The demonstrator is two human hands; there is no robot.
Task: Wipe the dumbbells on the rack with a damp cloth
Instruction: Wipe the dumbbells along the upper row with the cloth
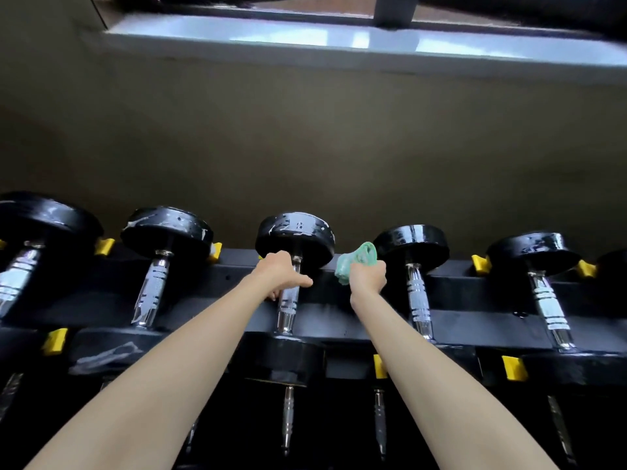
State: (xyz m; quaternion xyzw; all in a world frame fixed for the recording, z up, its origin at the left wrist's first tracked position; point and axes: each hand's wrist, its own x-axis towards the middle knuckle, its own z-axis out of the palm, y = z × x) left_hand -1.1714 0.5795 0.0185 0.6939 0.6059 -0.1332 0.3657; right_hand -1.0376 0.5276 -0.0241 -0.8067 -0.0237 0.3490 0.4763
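Note:
Several black dumbbells with chrome handles lie side by side on a black rack (475, 290). My left hand (281, 274) grips the chrome handle of the middle dumbbell (294, 235), just below its far head. My right hand (368, 278) holds a bunched green cloth (356, 262) in the gap between that dumbbell's far head and the neighbouring dumbbell (410, 244) on the right. The cloth sticks up out of my fist, close to both heads. Whether it touches either one is unclear.
Yellow stops (514, 368) separate the dumbbell slots. More dumbbells sit to the left (166, 232) and right (534, 252), and a lower row shows beneath my forearms. A dull wall rises behind the rack, with a window ledge (339, 42) above.

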